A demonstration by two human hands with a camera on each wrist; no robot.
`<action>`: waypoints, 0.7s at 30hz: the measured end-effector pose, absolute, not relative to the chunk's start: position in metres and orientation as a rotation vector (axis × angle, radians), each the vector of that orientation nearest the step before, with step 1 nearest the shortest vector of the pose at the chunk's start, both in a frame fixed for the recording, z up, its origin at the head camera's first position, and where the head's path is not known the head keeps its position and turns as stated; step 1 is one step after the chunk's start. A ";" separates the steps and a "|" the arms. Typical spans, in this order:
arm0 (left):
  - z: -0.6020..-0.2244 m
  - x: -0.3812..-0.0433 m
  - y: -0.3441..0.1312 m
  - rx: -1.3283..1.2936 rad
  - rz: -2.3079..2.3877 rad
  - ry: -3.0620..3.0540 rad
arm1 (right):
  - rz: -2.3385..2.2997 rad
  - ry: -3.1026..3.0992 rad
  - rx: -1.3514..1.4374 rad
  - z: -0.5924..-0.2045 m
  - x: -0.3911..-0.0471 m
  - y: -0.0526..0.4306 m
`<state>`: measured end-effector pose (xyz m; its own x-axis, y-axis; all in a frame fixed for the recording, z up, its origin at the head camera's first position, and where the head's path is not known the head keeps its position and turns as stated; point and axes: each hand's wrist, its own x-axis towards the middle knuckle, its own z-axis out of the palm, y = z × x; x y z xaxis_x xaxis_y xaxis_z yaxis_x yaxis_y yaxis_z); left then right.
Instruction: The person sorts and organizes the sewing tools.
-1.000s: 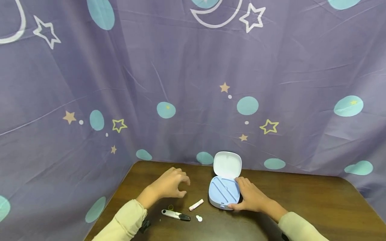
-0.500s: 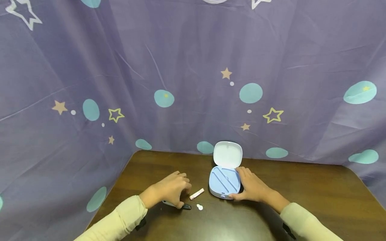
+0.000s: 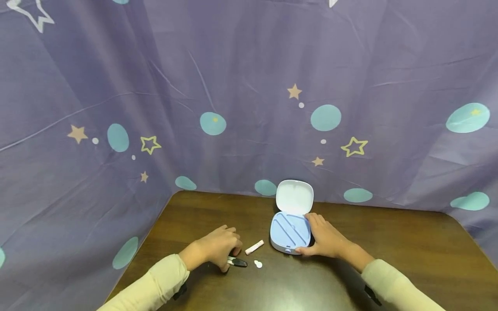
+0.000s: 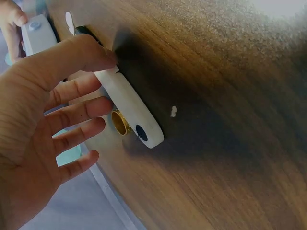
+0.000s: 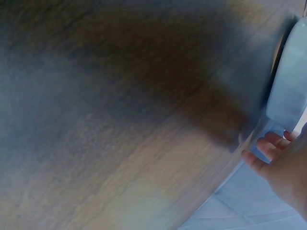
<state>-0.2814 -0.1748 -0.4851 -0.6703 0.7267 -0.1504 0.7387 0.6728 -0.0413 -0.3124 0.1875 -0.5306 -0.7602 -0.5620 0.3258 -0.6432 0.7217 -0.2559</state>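
My left hand [image 3: 216, 246] is low over the table, its thumb and index finger pinching a slim white-and-black tool [image 4: 132, 103] that has a dark round hole at its white end. In the head view the hand covers most of it, leaving the black tip showing. The other fingers are spread beside a small gold-coloured ring [image 4: 120, 122] lying against the tool. My right hand [image 3: 327, 238] holds a light-blue case [image 3: 289, 233] by its right side, thumb at the front and fingers at the back corner. Its white lid [image 3: 294, 197] is raised, and diagonal ridges cross the blue insert.
Between the hands lie a short white stick [image 3: 254, 247] with pinkish marks and a small white rounded piece [image 3: 258, 263]. A tiny white bit [image 4: 173, 111] lies near the tool. Behind the brown wooden table [image 3: 350, 285] hangs a purple curtain [image 3: 249, 164].
My left hand has come down onto the tool; its thumb and index finger have closed on it. The right hand stays on the case. The head view has tilted down slightly.
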 end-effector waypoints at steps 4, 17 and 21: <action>-0.488 -0.281 -0.176 1.229 -0.154 2.775 | 0.533 -2.682 0.964 -0.534 -0.312 0.187; -0.494 -0.282 -0.171 1.333 -0.184 2.804 | 0.542 -2.700 0.951 -0.534 -0.313 0.188; -0.495 -0.281 -0.170 1.322 -0.167 2.805 | 0.543 -2.690 0.942 -0.536 -0.313 0.188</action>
<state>-0.2812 -0.1704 -0.4954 -0.6372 0.7667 -0.0781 0.7706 0.6321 -0.0817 -0.3126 0.1876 -0.5355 -0.7633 -0.5490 0.3405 -0.6381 0.7230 -0.2648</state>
